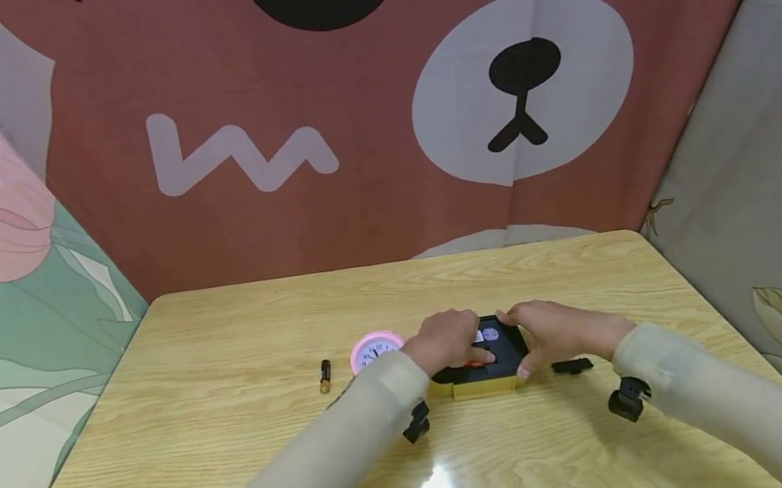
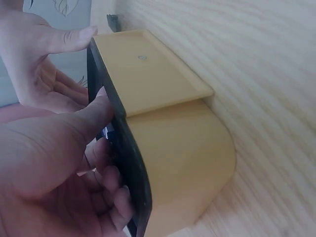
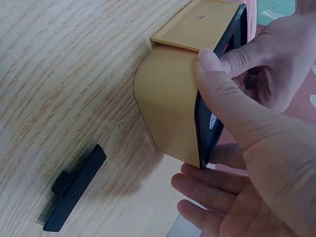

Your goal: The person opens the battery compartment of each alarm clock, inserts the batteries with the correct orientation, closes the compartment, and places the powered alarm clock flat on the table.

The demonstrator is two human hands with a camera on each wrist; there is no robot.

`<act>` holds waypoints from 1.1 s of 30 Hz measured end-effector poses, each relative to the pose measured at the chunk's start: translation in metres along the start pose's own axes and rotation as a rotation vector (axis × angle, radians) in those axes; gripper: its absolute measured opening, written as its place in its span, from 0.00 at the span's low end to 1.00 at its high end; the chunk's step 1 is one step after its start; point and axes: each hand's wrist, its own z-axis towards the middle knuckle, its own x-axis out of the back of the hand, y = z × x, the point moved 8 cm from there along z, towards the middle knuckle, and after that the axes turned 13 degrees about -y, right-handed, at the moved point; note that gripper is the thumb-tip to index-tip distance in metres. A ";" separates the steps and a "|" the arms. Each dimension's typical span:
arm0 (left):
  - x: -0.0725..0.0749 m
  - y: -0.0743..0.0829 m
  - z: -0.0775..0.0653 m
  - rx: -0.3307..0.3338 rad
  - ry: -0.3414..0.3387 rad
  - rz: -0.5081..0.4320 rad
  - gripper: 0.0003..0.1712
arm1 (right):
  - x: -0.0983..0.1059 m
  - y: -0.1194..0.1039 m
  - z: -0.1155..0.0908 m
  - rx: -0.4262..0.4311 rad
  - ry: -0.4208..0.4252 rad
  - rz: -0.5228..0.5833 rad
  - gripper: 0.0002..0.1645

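Note:
A yellow box-shaped device [image 1: 484, 388] lies on the table with its black back [image 1: 509, 353] turned up. Labels show on that back. My right hand [image 1: 551, 330] grips its right end, thumb against the near yellow edge [image 3: 170, 98] and fingers around the far side. Over the left part bends my left hand [image 1: 451, 340]. Its thumb presses into the black back, other fingers curled beside it [image 2: 74, 158]. A small orange-red strip [image 1: 473, 364] peeks out under the left thumb; I cannot tell whether the left fingers pinch it.
A pink-rimmed round clock [image 1: 374, 353] sits just left of the device, partly behind my left hand. Farther left lies a black-and-copper battery [image 1: 325, 376]. A small black cover with a tab [image 3: 74, 192] rests on the wooden table [image 1: 257, 466] right of the device.

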 end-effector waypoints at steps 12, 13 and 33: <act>0.003 -0.007 -0.005 -0.250 -0.078 -0.151 0.15 | 0.001 -0.003 0.001 0.009 0.007 -0.010 0.64; 0.003 -0.007 -0.005 -0.262 -0.084 -0.158 0.15 | 0.001 -0.003 0.001 0.007 0.008 -0.013 0.64; -0.002 -0.010 -0.007 -0.268 -0.037 -0.172 0.14 | 0.001 -0.002 -0.002 -0.007 -0.010 -0.004 0.63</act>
